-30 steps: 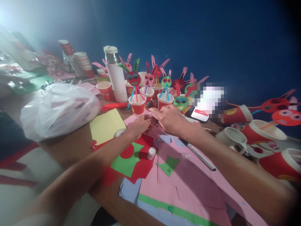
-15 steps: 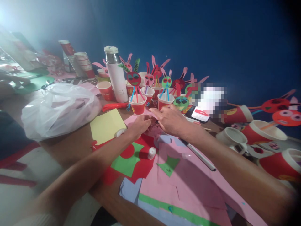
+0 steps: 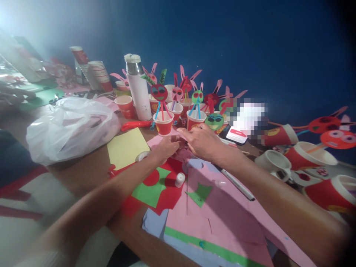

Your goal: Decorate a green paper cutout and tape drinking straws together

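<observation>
Okay, clock centred between the hands, nine to three. At nine, a white bag is set on the table; a leaning stack of cups is seen farther off at ten. Yellow paper is laid between bag and left forearm, and a flask is stood at about half past ten. At seven, red paper is topped by a green offcut.

Left hand: fingers curled, tips bunched, held over the pink paper, which is placed right under both hands, centre of the clock. Whether an edge is pinched cannot be told. Around eleven, a red puppet is propped in a cup; at six, a white cap is left.

Right hand: index stretched toward the left fingertips, other fingers bent and mostly hidden; no held thing can be made out.

At four, a marker is partly covered by the right forearm; at five, pink sheets are spread. Phone is placed at three, mug beyond.

Step, as judged: close two-handed fingertip work at the paper. A light touch and a steadied sheet would be called for.
</observation>
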